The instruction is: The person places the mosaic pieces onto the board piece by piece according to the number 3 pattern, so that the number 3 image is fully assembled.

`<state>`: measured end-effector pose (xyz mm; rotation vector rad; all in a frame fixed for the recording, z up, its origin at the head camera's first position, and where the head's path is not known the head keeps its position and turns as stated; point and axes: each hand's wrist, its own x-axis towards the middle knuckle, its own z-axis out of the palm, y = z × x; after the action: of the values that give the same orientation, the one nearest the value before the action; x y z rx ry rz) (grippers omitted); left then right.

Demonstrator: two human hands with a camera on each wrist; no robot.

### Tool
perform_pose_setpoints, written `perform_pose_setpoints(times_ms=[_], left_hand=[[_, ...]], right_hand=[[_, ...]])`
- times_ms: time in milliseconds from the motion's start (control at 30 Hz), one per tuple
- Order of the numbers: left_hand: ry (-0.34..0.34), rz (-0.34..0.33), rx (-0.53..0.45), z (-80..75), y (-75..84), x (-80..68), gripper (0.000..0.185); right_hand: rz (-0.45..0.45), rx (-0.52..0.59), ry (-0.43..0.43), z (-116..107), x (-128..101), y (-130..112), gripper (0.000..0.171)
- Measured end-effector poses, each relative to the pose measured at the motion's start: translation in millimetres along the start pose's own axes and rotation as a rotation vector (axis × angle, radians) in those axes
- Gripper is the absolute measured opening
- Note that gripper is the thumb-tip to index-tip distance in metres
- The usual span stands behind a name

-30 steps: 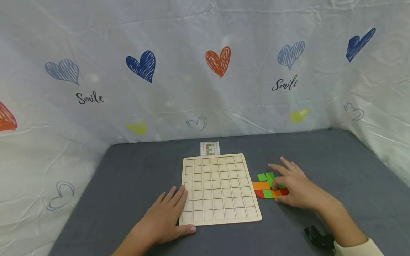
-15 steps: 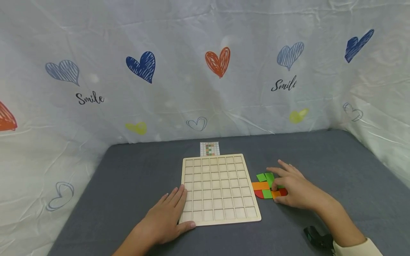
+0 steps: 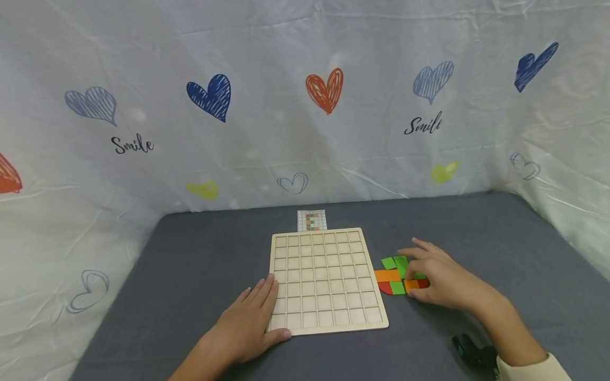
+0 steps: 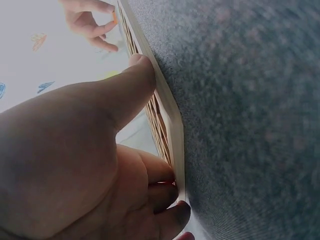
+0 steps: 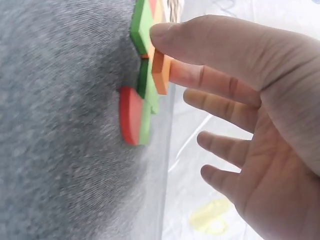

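Right hand [image 3: 440,278] just to the right of the gridded wooden board [image 3: 321,273], I had thumb and forefinger pinched on a small orange tile [image 5: 161,72], thumb toward me, forefinger on the far side, the other three fingers spread away from it. From the right wrist, the tile appeared above its neighbours, though I could not tell whether its lower edge brushed one. It looked like painted wood; I judged it light and stiff, unlikely to bend or break, but smooth and small enough to twist out of a lopsided pinch. Opposite edges seemed the best hold, with the underside left free. Close by lay a green square tile [image 3: 397,288] and a red tile [image 3: 422,284], both easy, I thought, to nudge with a low thumb. My left hand [image 3: 245,320] rested straight-fingered along the board's left edge, thumb at the near edge; so thin a board seemed likely to slide if bumped.
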<state>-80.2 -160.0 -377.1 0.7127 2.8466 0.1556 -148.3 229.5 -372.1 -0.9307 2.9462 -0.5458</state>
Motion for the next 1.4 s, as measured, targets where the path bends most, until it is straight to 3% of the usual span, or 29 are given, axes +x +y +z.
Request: perform_pose_setpoints(times_ms=[267, 433, 733, 1100, 1400], left_hand=[[-0.011, 0.0, -0.014, 1.1, 0.1, 0.7, 0.088], [-0.011, 0.004, -0.009, 1.8, -0.2, 0.4, 0.088], [-0.006, 0.014, -0.003, 2.9, -1.5, 0.5, 0.088], [-0.003, 0.018, -0.006, 0.0, -2.7, 1.6, 0.088], [-0.002, 0.028, -0.022, -0.3, -2.3, 0.6, 0.088]], right_hand=[[-0.079, -0.016, 0.024, 0, 10, -3, 0.018], [-0.054, -0.03, -0.003, 1, 17, -5, 0.018], [-0.04, 0.095, -0.017, 3, 35, -9, 0.009], [-0.132, 0.155, 0.005, 14, 55, -14, 0.019], [-0.113, 0.185, 0.005, 18, 71, -23, 0.015]])
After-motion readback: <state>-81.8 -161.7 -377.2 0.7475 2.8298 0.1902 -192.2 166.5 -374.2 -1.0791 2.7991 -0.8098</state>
